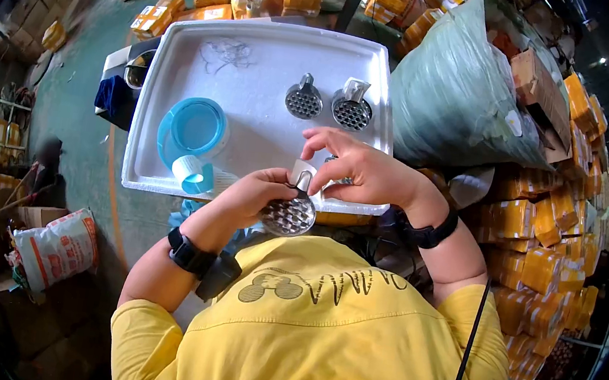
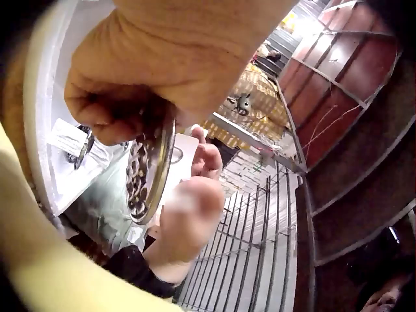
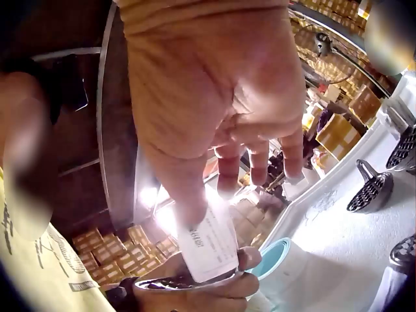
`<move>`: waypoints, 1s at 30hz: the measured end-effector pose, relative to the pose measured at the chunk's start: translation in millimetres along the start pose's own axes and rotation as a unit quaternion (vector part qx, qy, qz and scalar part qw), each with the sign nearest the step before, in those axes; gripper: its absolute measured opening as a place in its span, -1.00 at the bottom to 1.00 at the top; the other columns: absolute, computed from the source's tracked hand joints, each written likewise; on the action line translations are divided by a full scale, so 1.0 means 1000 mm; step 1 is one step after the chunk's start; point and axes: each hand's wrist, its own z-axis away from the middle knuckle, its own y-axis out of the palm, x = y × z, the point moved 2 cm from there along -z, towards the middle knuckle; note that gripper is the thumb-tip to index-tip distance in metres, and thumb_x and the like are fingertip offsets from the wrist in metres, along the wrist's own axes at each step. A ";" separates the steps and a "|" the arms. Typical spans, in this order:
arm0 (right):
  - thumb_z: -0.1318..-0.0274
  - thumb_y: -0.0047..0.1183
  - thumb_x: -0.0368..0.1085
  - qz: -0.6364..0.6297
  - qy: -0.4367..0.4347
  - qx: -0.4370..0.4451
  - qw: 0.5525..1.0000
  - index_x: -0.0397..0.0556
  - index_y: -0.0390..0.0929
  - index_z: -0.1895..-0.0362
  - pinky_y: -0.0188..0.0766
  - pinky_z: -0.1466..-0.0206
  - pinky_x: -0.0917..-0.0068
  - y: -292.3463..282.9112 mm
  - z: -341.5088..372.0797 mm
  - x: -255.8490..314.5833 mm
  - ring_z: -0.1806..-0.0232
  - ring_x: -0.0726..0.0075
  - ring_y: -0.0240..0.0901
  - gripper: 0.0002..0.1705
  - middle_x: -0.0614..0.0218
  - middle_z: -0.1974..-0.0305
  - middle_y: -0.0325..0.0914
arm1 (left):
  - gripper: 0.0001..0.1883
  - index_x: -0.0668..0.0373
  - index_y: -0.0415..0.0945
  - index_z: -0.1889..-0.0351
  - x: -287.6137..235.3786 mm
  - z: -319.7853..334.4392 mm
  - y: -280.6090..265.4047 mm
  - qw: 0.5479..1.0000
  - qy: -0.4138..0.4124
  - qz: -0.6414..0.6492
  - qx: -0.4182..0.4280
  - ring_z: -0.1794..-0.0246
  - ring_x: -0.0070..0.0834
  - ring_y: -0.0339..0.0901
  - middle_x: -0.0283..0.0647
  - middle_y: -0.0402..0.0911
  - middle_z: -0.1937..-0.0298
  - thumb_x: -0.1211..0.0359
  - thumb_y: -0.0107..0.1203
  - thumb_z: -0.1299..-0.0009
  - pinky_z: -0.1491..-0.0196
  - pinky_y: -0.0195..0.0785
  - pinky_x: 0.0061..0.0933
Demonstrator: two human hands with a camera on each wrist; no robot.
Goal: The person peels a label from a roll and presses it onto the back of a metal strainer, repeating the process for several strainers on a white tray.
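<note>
In the head view the left hand (image 1: 250, 193) holds a shiny metal piece with a round, bumpy, perforated head (image 1: 289, 217), near the tray's front edge. A white label (image 1: 302, 173) stands up at its handle. The right hand (image 1: 366, 173) is just to the right, thumb and index finger at the label. In the right wrist view the right thumb presses the printed label (image 3: 209, 250), other fingers spread, with the left hand (image 3: 208, 299) below. The left wrist view shows the metal head (image 2: 151, 172) edge-on under the curled left fingers.
A white foam tray (image 1: 262, 33) holds two similar metal pieces (image 1: 304, 100) (image 1: 351, 110), a blue tape roll (image 1: 197, 127) and a label roll (image 1: 190, 171). Another piece is partly hidden by the right hand. A big pale green sack (image 1: 466, 88) stands right, beside stacked orange-taped boxes (image 1: 544, 262).
</note>
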 end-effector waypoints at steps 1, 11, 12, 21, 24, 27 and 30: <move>0.20 0.13 -0.49 -0.011 0.024 -0.035 0.999 0.00 0.56 0.43 0.17 -0.09 0.39 0.001 -0.005 0.002 -0.13 0.19 0.16 -0.85 0.31 0.15 0.32 | -0.86 0.30 0.41 0.24 0.002 -0.001 0.002 1.000 0.007 0.007 -0.007 0.42 -0.54 0.52 -0.23 0.53 0.38 0.53 -0.06 -0.24 0.31 0.43 -0.54; 0.13 0.06 -0.46 0.089 0.086 -0.204 0.971 -0.13 0.46 0.46 0.32 0.13 0.43 0.022 -0.011 -0.016 0.17 0.22 0.40 -0.93 0.22 0.32 0.45 | -0.79 0.34 0.37 0.14 -0.006 0.009 0.016 0.997 0.040 0.006 -0.065 0.41 -0.54 0.53 -0.22 0.51 0.34 0.49 -0.09 -0.27 0.34 0.48 -0.53; 0.13 0.05 -0.46 0.085 0.093 -0.206 0.970 -0.12 0.46 0.45 0.32 0.14 0.42 0.022 -0.010 -0.016 0.18 0.21 0.41 -0.93 0.22 0.33 0.45 | -0.78 0.34 0.37 0.12 -0.007 0.011 0.017 0.997 0.038 0.003 -0.071 0.40 -0.54 0.53 -0.21 0.51 0.32 0.49 -0.09 -0.28 0.33 0.49 -0.52; 0.13 0.03 -0.50 0.067 0.130 -0.229 0.962 -0.15 0.44 0.44 0.36 0.25 0.48 0.025 -0.010 -0.015 0.31 0.26 0.43 -0.92 0.21 0.36 0.45 | -0.78 0.37 0.39 0.13 -0.004 0.005 0.010 0.995 0.078 -0.011 -0.057 0.40 -0.57 0.51 -0.23 0.51 0.33 0.45 -0.04 -0.30 0.35 0.46 -0.57; 0.13 0.03 -0.51 0.073 0.126 -0.244 0.959 -0.17 0.44 0.44 0.37 0.29 0.51 0.027 -0.011 -0.014 0.35 0.28 0.43 -0.92 0.22 0.37 0.45 | -0.80 0.37 0.41 0.18 -0.005 0.006 0.012 0.994 0.092 -0.012 -0.065 0.42 -0.61 0.49 -0.25 0.52 0.36 0.44 -0.02 -0.30 0.36 0.42 -0.59; 0.14 0.03 -0.51 0.095 0.119 -0.253 0.956 -0.17 0.44 0.44 0.37 0.30 0.51 0.028 -0.012 -0.012 0.35 0.28 0.43 -0.91 0.23 0.38 0.45 | -0.83 0.35 0.44 0.23 -0.002 0.001 0.008 0.991 0.110 -0.028 -0.070 0.43 -0.64 0.47 -0.29 0.52 0.39 0.43 0.00 -0.29 0.37 0.38 -0.62; 0.15 0.04 -0.50 0.119 0.106 -0.256 0.953 -0.16 0.44 0.44 0.38 0.29 0.49 0.027 -0.014 -0.008 0.34 0.27 0.43 -0.91 0.23 0.37 0.45 | -0.85 0.34 0.47 0.27 -0.001 -0.001 0.005 0.985 0.133 -0.063 -0.085 0.44 -0.65 0.46 -0.30 0.53 0.41 0.42 0.01 -0.29 0.39 0.35 -0.65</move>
